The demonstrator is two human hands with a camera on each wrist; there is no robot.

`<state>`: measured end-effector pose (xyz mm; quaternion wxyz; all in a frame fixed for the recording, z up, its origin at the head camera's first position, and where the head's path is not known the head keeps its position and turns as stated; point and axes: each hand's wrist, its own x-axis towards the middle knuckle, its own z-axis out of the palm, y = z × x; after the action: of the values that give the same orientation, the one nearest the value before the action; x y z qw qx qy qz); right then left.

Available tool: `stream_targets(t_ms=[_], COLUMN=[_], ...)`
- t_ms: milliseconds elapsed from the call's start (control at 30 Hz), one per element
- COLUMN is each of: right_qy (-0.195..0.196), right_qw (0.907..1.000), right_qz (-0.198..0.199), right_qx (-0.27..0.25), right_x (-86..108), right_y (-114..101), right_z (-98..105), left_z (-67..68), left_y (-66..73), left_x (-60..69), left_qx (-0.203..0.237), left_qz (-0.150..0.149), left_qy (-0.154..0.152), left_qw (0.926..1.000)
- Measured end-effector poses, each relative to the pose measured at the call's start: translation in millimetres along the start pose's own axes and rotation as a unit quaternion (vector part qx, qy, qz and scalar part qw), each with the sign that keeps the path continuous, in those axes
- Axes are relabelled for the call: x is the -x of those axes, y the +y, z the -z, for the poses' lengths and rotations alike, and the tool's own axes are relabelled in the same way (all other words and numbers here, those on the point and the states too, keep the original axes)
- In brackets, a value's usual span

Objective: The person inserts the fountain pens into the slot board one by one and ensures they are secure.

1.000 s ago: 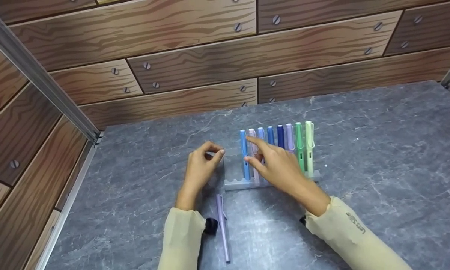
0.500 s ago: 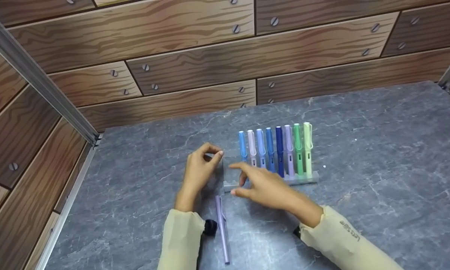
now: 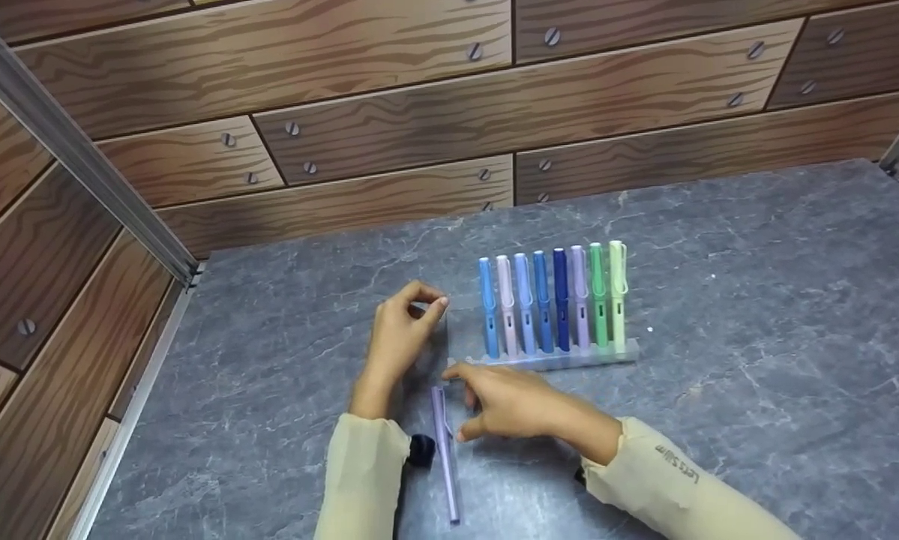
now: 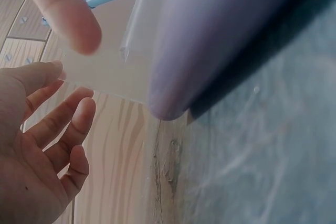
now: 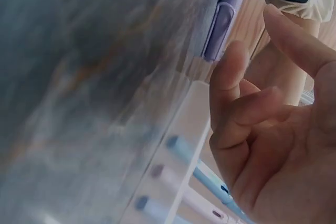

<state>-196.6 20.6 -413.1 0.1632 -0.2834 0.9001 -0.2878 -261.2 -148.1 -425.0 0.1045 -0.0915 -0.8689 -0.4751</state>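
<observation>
A clear plastic pen stand point(image 3: 464, 334) holds a row of several capped pens, from a light blue pen point(image 3: 488, 300) at the left to a pale green one point(image 3: 618, 300) at the right. My left hand point(image 3: 398, 341) pinches the stand's left edge between thumb and fingertips; the left wrist view shows the fingertips at the clear sheet. A light purple pen point(image 3: 445, 457) lies on the table in front of the stand, beside my left sleeve. My right hand point(image 3: 513, 405) is just right of its upper end, thumb and forefinger spread apart, holding nothing.
The grey marbled table point(image 3: 756, 315) runs back to a wood-patterned wall point(image 3: 389, 82). A metal frame post point(image 3: 82, 142) stands at the left. A black wrist device point(image 3: 421, 451) sits at my left cuff, close to the loose pen.
My right hand has come away from the light blue pen in the stand, moving down and left to the loose purple pen. The left hand has stayed at the stand's edge.
</observation>
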Motion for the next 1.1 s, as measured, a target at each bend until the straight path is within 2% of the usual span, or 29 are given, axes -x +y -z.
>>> stream_targets(t_ms=[300, 467, 667, 1100], right_qy=[-0.018, -0.037, -0.053, -0.039], right_qw=[0.9994, 0.9978, 0.9944, 0.9912], right_qz=[-0.022, -0.028, -0.041, -0.041], right_qx=[0.019, 0.047, 0.081, 0.119], right_x=[-5.3, -8.6, -13.3, -14.0], right_y=[-4, -7, -9, -12], right_z=[-3, -7, -11, -12], left_z=[0.5, 0.5, 0.4, 1.1], left_y=[2.4, 1.2, -0.7, 1.0], left_x=[-0.6, -0.4, 1.9, 0.6], left_qx=[0.000, -0.004, -0.005, 0.007], left_qz=[-0.006, -0.013, -0.007, 0.004], left_qy=[0.001, 0.010, 0.010, -0.001], left_qw=[1.0000, 0.9999, 0.9999, 1.0000])
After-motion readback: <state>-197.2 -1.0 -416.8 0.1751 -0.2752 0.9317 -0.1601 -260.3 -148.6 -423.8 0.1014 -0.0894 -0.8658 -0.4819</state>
